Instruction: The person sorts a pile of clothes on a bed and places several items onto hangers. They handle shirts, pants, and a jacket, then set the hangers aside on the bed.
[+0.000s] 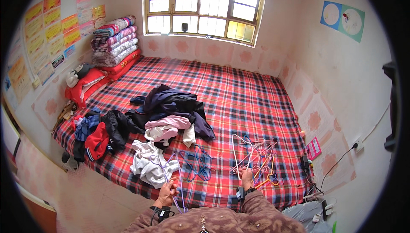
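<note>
My left hand (167, 193) is closed around a purple clothes hanger (181, 186) at the bed's near edge. That hanger overlaps a crumpled white garment (150, 164) in this view. My right hand (246, 178), fingers curled, grips the near side of a pale pink-white hanger (234, 152). It lies over a tangle of hangers (259, 158) in pink, blue, yellow and orange. Between my hands, several blue hangers (199, 163) rest on the plaid sheet (239, 92).
A heap of dark clothes (171, 105) with a pink garment (167, 124) covers the bed's middle left. Red and black clothes (97, 141) hang near the left edge. Folded quilts (114, 45) are stacked at the far left. A plugged-in cord (337, 164) runs down the right wall.
</note>
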